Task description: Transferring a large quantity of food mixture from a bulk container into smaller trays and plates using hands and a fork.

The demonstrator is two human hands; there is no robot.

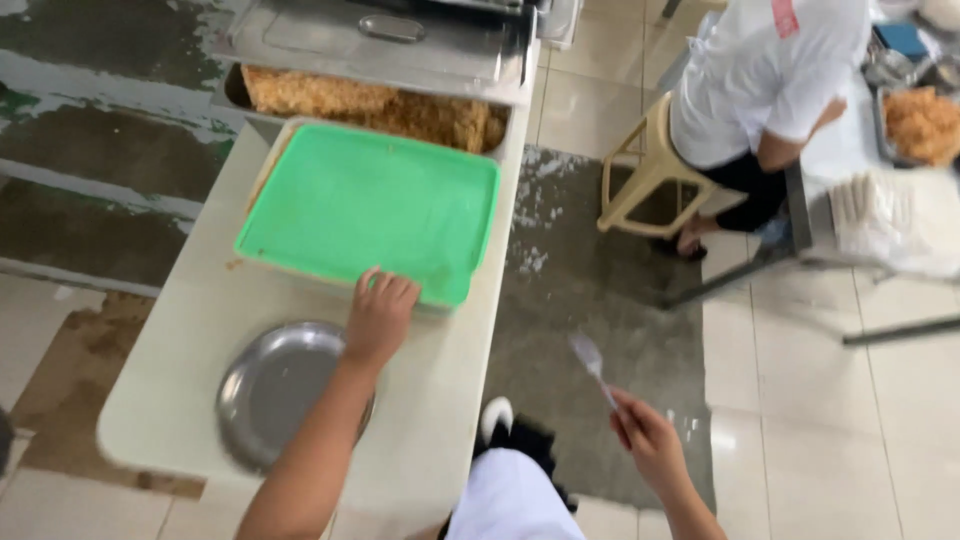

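Right hand [650, 440], near right, pinches a clear spoon [590, 362] upright; left hand [378, 318] reaches far, fingers curled on green lid [370, 208] edge, above steel plate [275, 385].

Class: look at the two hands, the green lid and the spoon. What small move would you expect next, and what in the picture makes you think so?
Probably the left hand lifts the green lid: its fingers already rest on the lid's near edge, while the right hand holds a plastic spoon off to the side and a metal plate lies on the table below.
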